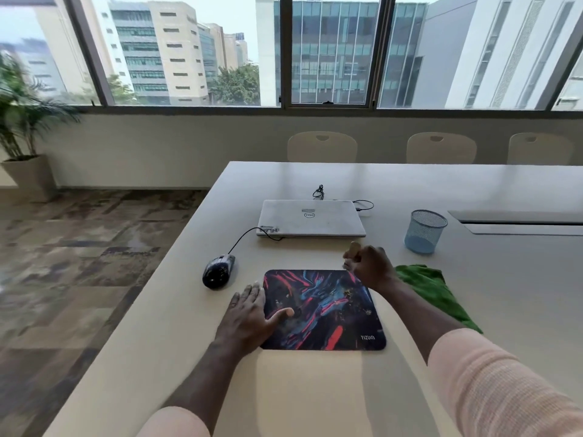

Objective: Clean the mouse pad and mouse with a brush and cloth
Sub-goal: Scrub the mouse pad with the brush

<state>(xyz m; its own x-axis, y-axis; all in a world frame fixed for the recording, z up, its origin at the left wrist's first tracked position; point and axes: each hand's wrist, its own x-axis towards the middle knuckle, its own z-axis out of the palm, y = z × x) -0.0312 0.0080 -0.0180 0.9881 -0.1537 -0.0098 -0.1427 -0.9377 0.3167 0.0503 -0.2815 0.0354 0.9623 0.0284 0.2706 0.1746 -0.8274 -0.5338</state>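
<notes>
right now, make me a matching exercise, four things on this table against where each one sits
Things:
1. mouse
2. cloth
3. laptop
4. mesh cup

Places:
A. beyond the mouse pad, lid closed
B. left of the mouse pad
C. right of the laptop, standing upright
D. right of the mouse pad, lying crumpled

Pairs: 1-B, 2-D, 3-A, 4-C
</notes>
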